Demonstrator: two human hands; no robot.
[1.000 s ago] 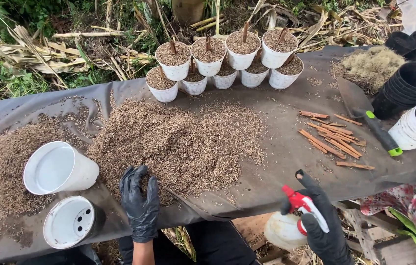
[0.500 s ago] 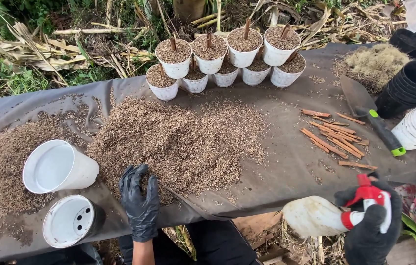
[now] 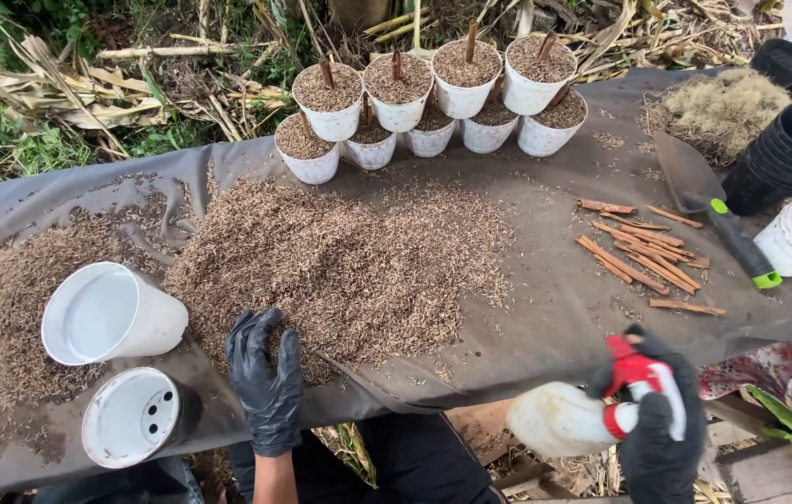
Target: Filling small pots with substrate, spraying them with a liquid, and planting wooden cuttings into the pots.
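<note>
Below table edge, R hand [image 3: 662, 425] grips spray bottle [image 3: 568, 418]; L hand [image 3: 267, 378] on husks [image 3: 340, 266]

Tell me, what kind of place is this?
It looks like an outdoor potting spot in a garden. White pots filled with planting mix and stick cuttings stand on a dark sheet, a loose heap of mix is spread out, and a trowel lies nearby. Grass and dry stalks lie behind.
</note>
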